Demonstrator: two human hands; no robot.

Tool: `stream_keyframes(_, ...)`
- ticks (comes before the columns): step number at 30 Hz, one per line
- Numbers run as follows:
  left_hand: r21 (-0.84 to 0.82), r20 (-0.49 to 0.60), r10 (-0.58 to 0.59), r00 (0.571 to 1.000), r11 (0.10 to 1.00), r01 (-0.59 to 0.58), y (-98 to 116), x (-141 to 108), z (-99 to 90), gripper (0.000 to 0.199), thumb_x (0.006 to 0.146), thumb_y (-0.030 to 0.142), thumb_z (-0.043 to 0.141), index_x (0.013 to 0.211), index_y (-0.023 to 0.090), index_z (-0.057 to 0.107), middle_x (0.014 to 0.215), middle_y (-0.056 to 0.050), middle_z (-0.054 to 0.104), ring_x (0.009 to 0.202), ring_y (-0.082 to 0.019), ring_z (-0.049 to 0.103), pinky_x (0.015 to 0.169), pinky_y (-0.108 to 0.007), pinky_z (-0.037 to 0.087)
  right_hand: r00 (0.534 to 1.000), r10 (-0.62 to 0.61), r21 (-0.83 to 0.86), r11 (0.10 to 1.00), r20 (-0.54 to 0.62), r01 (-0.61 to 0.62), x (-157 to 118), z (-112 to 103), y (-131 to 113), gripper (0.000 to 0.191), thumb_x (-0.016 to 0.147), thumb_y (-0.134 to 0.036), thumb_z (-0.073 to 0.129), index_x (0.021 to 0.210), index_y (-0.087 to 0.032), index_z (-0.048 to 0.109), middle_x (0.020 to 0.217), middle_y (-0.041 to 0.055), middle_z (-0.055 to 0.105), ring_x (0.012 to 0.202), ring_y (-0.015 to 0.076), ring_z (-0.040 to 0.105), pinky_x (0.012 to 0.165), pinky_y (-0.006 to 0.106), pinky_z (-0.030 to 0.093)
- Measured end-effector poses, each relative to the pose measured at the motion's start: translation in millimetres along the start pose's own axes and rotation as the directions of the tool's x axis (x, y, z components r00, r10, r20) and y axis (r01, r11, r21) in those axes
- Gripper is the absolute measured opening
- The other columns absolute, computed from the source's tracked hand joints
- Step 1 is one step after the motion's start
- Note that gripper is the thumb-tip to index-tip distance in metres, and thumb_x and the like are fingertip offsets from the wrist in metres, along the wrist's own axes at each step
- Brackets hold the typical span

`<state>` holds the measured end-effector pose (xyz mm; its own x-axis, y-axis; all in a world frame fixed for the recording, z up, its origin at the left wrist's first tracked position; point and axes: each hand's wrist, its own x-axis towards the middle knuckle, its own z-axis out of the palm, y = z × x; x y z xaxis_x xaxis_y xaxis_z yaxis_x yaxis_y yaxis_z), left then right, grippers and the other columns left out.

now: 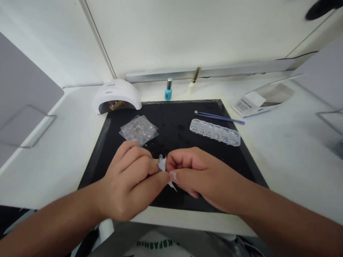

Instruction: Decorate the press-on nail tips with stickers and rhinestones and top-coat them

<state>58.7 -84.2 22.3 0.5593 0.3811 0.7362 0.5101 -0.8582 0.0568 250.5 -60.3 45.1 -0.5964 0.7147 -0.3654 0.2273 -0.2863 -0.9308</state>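
Note:
My left hand (134,182) and my right hand (198,171) meet over the near part of a black mat (175,134), fingertips close together. Between them is a crumpled white wipe (162,164), one thin corner of it hanging below the thumbs. Both hands are closed on the wipe in a pinch. A small clear tip (160,157), perhaps a false nail, sticks up by my left fingertips. Its lower part is hidden by the wipe and fingers. Just beyond my left hand lie clear sticker sheets (139,129) with small coloured specks.
A clear compartment case (215,132) and blue tweezers (219,117) lie right. Behind stand a turquoise nail polish bottle (168,91), a pale bottle with a gold cap (195,79) and a white nail lamp (118,93). An opened carton (262,98) rests at the right back.

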Motion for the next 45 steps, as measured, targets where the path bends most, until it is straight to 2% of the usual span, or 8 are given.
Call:
stream_keyframes(4, 0.008, 0.019, 0.022, 1.0, 1.0, -0.022, 1.4, 1.2, 0.0, 0.009, 0.085, 0.006, 0.06, 0.082, 0.013, 0.064, 0.075, -0.004, 0.058, 0.075, -0.02, 0.055, 0.066, -0.039, 0.047, 0.999, 0.036, -0.022, 0.999, 0.034, -0.036, -3.2, 0.5, 1.0, 0.01, 0.075, -0.021, 0.055, 0.066, -0.02, 0.049, 0.047, -0.0085, 0.037, 0.041, 0.0065, 0.031, 0.037, 0.019, 0.02)
stream_keyframes(9, -0.009, 0.055, 0.021, 0.998, 1.0, -0.021, -1.1, -0.7, 2.2, 0.011, 0.085, 0.005, 0.054, 0.087, 0.013, 0.061, 0.078, -0.006, 0.059, 0.079, -0.021, 0.054, 0.07, -0.041, 0.045, 0.998, -0.027, -0.066, 0.997, 0.062, 0.031, -2.8, 3.7, 5.5, 0.015, 0.081, -0.015, 0.047, 0.068, -0.022, 0.043, 0.048, -0.0086, 0.04, 0.042, 0.007, 0.035, 0.039, 0.019, 0.025)
stream_keyframes(14, -0.039, 0.11, 0.025, 0.994, 0.999, -0.021, -2.4, -1.6, 2.8, 0.013, 0.086, 0.005, 0.051, 0.094, 0.012, 0.059, 0.082, -0.008, 0.057, 0.083, -0.024, 0.053, 0.072, -0.044, 0.044, 0.994, -0.066, -0.036, 0.997, 0.086, 0.07, -2.6, 5.3, 4.7, 0.016, 0.08, -0.01, 0.045, 0.069, -0.021, 0.042, 0.054, -0.008, 0.039, 0.045, 0.0064, 0.037, 0.041, 0.019, 0.027)
stream_keyframes(19, -0.116, 0.102, 0.002, 0.995, 0.993, 0.01, -7.2, -2.3, 2.2, 0.013, 0.089, 0.007, 0.046, 0.089, 0.016, 0.056, 0.079, -0.004, 0.05, 0.083, -0.021, 0.051, 0.072, -0.042, 0.046, 0.995, 0.004, 0.004, 1.0, 0.103, -0.004, 0.3, 3.4, 3.3, 0.011, 0.078, -0.016, 0.048, 0.07, -0.021, 0.044, 0.056, -0.008, 0.037, 0.046, 0.0066, 0.037, 0.042, 0.019, 0.026)
stream_keyframes(24, -0.216, 0.113, 0.008, 0.994, 0.976, 0.016, -15.6, -5.5, 2.8, 0.014, 0.091, 0.008, 0.043, 0.089, 0.018, 0.053, 0.082, -0.003, 0.044, 0.086, -0.02, 0.048, 0.076, -0.041, 0.045, 0.992, 0.045, 0.056, 0.997, 0.114, -0.052, 2.8, -1.0, 5.3, 0.005, 0.074, -0.021, 0.048, 0.071, -0.021, 0.044, 0.052, -0.0088, 0.039, 0.042, 0.0067, 0.037, 0.042, 0.02, 0.032)
stream_keyframes(29, -0.307, 0.101, -0.018, 0.995, 0.95, 0.048, -19.5, -7.4, 3.6, 0.013, 0.09, 0.007, 0.046, 0.092, 0.018, 0.053, 0.088, -0.002, 0.041, 0.092, -0.02, 0.048, 0.082, -0.041, 0.045, 0.99, -0.029, 0.1, 0.995, 0.139, 0.016, 2.4, -4.7, 5.0, 0.005, 0.074, -0.02, 0.045, 0.07, -0.021, 0.042, 0.047, -0.0094, 0.039, 0.041, 0.0069, 0.038, 0.042, 0.019, 0.033)
stream_keyframes(37, -0.266, 0.076, -0.041, 0.996, 0.962, 0.06, -22.6, -4.4, 1.9, 0.018, 0.084, 0.004, 0.048, 0.092, 0.019, 0.051, 0.087, -0.002, 0.041, 0.093, -0.02, 0.047, 0.083, -0.039, 0.047, 0.981, -0.146, 0.257, 0.96, 0.13, 0.109, 7.6, -8.0, 11.4, 0.008, 0.076, -0.02, 0.047, 0.07, -0.021, 0.043, 0.048, -0.0101, 0.038, 0.04, 0.0065, 0.041, 0.041, 0.018, 0.04)
stream_keyframes(45, -0.213, 0.021, -0.033, 0.999, 0.976, 0.037, -24.0, -7.0, 3.1, 0.016, 0.084, 0.006, 0.05, 0.092, 0.02, 0.052, 0.088, -0.002, 0.041, 0.095, -0.02, 0.048, 0.084, -0.04, 0.047, 0.956, -0.275, 0.389, 0.895, 0.1, 0.217, 11.6, -9.0, 14.2, 0.014, 0.081, -0.024, 0.05, 0.07, -0.02, 0.043, 0.052, -0.0104, 0.038, 0.039, 0.0057, 0.043, 0.04, 0.019, 0.042)
